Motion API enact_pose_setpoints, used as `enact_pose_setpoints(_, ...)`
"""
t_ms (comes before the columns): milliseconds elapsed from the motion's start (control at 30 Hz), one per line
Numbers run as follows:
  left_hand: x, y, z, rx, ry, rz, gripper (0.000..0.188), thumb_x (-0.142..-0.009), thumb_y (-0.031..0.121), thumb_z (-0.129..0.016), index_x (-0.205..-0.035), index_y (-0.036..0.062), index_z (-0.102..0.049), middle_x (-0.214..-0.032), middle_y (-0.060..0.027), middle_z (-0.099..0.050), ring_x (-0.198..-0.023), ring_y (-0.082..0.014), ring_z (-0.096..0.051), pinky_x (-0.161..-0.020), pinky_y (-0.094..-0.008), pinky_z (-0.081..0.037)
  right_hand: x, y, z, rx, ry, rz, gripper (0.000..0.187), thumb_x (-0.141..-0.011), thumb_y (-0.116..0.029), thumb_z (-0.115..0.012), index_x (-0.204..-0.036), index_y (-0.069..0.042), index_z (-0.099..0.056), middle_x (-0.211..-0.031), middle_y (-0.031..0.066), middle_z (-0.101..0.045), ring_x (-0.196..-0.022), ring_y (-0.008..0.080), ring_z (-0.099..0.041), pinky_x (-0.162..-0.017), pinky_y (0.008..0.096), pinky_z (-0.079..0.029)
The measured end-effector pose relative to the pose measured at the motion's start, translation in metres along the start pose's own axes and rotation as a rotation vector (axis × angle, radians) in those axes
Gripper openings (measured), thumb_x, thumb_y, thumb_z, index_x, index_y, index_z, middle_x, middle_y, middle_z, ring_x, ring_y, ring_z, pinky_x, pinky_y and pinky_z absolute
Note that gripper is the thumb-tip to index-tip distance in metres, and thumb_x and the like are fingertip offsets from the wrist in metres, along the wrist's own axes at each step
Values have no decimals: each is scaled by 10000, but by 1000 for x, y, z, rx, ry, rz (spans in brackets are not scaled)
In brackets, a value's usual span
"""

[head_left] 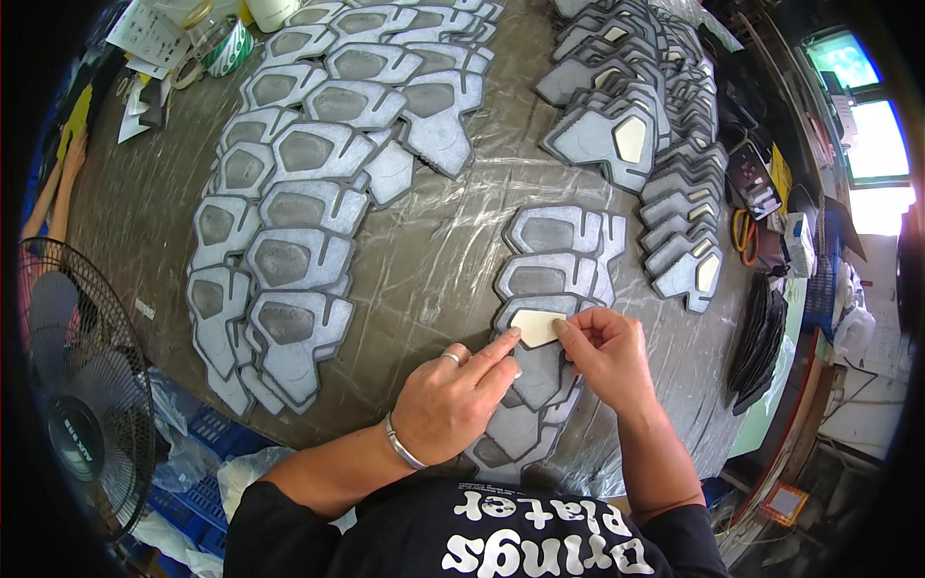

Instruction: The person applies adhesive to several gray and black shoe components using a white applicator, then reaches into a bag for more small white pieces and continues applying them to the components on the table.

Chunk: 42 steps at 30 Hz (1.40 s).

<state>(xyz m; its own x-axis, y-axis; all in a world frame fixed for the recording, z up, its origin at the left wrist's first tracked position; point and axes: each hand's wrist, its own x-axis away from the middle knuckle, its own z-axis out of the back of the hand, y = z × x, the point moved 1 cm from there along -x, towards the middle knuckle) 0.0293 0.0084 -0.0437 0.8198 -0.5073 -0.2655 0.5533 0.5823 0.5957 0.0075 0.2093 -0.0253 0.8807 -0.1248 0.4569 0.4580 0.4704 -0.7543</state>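
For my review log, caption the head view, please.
Left hand and right hand touch a cream patch over grey pieces on a table.

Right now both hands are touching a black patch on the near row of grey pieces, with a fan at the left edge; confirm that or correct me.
One correction: the patch is cream, not black, as the head view shows. Both hands, left and right, touch it on the near row of grey pieces, and the fan is at the left edge.

The patch [537,329] is cream, the dark-edged pieces [294,360] grey.
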Motion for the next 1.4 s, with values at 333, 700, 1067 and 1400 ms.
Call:
enact_pose_setpoints(333,1,2,3,24,-134,66,359,-615,17,-689,-959,96,-628,-1262,-38,-604,-735,-231,-567,-640,-310,-516,-1,0,1,79,5,-3,262,-829,-214,-705,-760,33,-650,-561,28,-578,-513,50,-462,-475,250,-398)
enact_pose_setpoints(700,-2,3,3,30,-127,80,344,-626,19,-683,-955,91,-609,-1252,-43,-610,-739,-235,-575,-647,-318,-517,-3,-10,9,245,-33,-41,256,-790,-232,-741,-786,11,-661,-614,78,-607,-491,159,-558,-496,308,-450)
enact_pose_setpoints(1067,-11,-6,11,234,-43,127,300,-679,-8,-659,-964,59,-596,-1208,-98,-634,-849,-302,-650,-725,-362,-534,-10,-32,16,587,-43,515,346,-728,-195,-768,-977,-15,-611,-816,96,-608,-854,310,-601,-789,420,-457)
enact_pose_setpoints(1400,-37,-20,15,-36,-257,108,364,-692,4,-647,-1026,94,-532,-1269,-33,-603,-830,-312,-646,-706,-399,-537,0,-16,4,501,-20,657,125,-748,-69,-693,-817,-45,-592,-871,89,-619,-852,292,-585,-737,389,-452)
